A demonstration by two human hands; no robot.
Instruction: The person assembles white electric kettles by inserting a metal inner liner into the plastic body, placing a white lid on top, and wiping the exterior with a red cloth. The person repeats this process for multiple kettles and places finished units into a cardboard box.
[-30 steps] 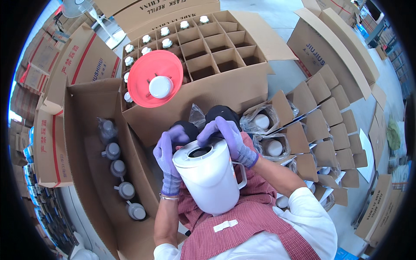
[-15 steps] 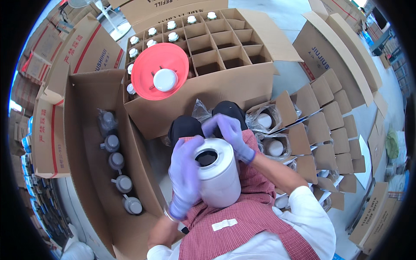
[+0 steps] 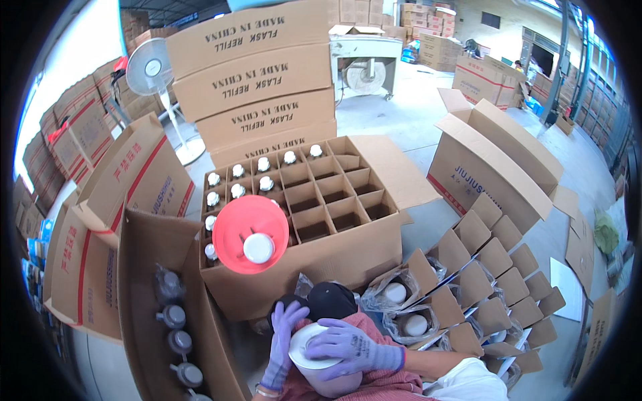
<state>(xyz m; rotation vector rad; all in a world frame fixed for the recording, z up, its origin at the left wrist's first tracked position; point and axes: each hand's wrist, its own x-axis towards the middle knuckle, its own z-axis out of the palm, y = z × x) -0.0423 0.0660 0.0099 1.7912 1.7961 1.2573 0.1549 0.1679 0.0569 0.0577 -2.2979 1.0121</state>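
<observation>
Over the lap, gloved hands clasping white flask (image 3: 321,364), left (image 3: 284,337), right (image 3: 351,347)

Brown divided carton (image 3: 314,220) sits centre frame, four stacked brown boxes (image 3: 257,80) behind it, red-striped cartons (image 3: 127,194) at left, open box (image 3: 491,167) upper right.

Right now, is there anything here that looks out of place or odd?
One thing: a red funnel sits on the divided box, tilted toward the camera over the filled cells. Everything else looks orderly. Both gloved hands, left and right, hold a white flask. No spill or damage shows.
</observation>
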